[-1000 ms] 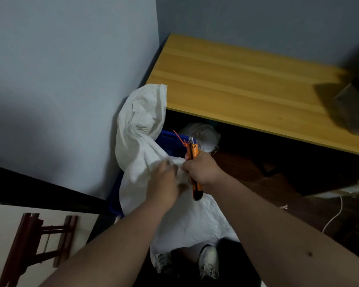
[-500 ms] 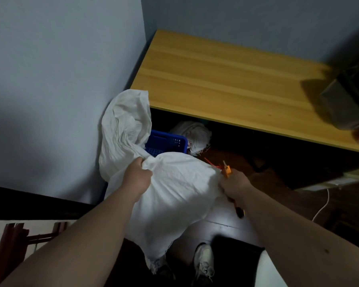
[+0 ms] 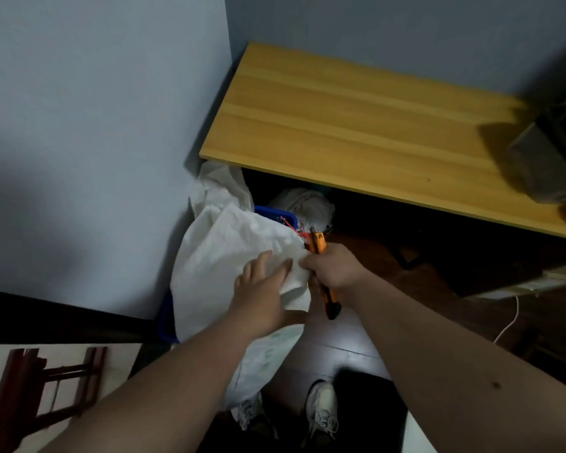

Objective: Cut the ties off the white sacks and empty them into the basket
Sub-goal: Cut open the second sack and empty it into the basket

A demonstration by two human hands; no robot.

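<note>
Head view: white sack (image 3: 229, 256) lies mid-frame over the blue basket (image 3: 276, 213), below the wooden surface (image 3: 356, 125). Left hand (image 3: 262, 289) rests flat on the sack, fingers straight. Right hand (image 3: 335, 268) grips an orange utility knife (image 3: 324, 273), blade end up beside the red tie (image 3: 294, 227). Advice: pin the neck taut, keep left fingertips behind the blade, cut away from the cloth.
</note>
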